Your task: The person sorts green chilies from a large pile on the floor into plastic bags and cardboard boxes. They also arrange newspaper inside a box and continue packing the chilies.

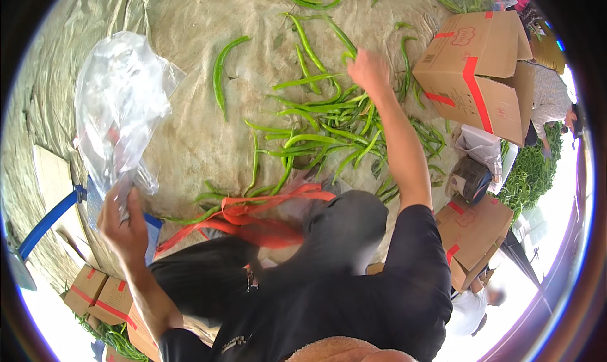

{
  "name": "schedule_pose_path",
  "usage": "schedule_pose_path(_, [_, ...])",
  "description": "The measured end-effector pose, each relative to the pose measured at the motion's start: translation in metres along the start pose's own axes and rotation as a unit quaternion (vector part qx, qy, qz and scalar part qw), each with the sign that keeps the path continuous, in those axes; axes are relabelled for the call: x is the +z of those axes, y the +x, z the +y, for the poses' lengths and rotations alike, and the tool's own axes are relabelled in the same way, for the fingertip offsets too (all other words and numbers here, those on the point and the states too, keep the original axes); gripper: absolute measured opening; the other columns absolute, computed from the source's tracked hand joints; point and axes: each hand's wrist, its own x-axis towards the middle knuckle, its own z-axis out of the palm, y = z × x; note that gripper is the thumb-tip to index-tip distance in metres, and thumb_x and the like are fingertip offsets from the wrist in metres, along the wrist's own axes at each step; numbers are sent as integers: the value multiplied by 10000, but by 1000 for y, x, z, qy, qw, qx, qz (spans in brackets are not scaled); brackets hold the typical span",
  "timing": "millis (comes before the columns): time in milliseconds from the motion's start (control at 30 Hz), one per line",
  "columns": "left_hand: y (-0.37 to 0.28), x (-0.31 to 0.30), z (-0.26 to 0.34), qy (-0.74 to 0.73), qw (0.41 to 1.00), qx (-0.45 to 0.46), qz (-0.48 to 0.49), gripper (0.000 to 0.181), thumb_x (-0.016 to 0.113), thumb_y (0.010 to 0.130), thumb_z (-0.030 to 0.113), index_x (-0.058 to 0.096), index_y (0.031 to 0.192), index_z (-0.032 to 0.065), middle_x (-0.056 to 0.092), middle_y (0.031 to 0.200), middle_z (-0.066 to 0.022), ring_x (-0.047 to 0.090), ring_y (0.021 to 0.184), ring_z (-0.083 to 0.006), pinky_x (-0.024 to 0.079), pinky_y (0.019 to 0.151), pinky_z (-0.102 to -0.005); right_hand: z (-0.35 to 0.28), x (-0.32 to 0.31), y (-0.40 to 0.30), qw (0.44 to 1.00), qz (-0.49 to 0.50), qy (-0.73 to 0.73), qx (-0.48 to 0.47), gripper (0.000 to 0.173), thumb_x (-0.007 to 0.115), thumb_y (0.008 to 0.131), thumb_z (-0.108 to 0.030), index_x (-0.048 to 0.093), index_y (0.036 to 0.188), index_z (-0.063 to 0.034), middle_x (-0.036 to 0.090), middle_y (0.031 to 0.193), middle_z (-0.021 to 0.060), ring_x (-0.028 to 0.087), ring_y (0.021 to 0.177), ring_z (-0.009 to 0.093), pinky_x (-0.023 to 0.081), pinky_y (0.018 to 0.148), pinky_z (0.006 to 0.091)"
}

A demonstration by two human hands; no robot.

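Observation:
My left hand (123, 227) grips the gathered end of a clear plastic bag (121, 101), which spreads out above it over the tarp. My right hand (371, 72) reaches forward, slightly blurred, with its fingers closed at the end of a long green chili pepper (342, 34). Beneath my right forearm lies a loose pile of long green chili peppers (348, 120), many crossing one another. One curved chili pepper (218, 75) lies apart, between the bag and the pile. Red plastic strips (265, 219) are bunched by my knees.
A worn beige tarp (189, 139) covers the ground. At the right are a taped cardboard box (467, 72), another carton (474, 234) and a dark round container (468, 179). A blue metal bar (50, 224) stands at the left. People (550, 96) are beyond the boxes near heaped peppers (528, 177).

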Motion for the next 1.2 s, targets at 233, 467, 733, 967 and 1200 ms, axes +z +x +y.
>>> schedule_pose_path(233, [-21,-19,25,16,994,-104,42,217,651,951,121,685,1090,-43,678,811,-78,605,684,-119,495,633,-257,-37,86,106,999,10,29,12,264,647,869,-258,660,996,-27,724,930,174,712,900,326,562,758,446])
schedule_pose_path(467, [-27,-10,39,81,993,-73,37,272,648,969,162,683,1180,-6,686,813,-62,636,733,-91,520,643,-246,-43,162,87,992,107,16,-69,204,654,860,-189,627,979,-25,715,833,129,721,797,308,565,645,426])
schedule_pose_path(733, [-18,-3,43,64,998,-6,-20,277,650,974,175,674,1182,-7,702,959,-85,624,791,-101,511,690,-234,4,59,54,996,69,-19,57,201,663,826,-245,677,890,-55,694,802,138,699,687,296,530,569,446])
schedule_pose_path(967, [-25,-14,54,21,996,-86,-18,259,629,985,144,674,1200,7,701,991,-64,616,823,-85,519,713,-231,19,39,-20,954,232,-155,-107,246,752,715,-255,675,864,-75,667,790,94,667,732,303,525,646,431])
schedule_pose_path(1200, [-35,-8,53,-24,995,-101,2,263,625,989,142,672,1212,11,656,924,-25,557,778,-62,499,709,-211,46,13,-27,810,497,-16,-311,176,720,810,-224,678,780,-56,688,899,97,668,871,265,518,776,405])
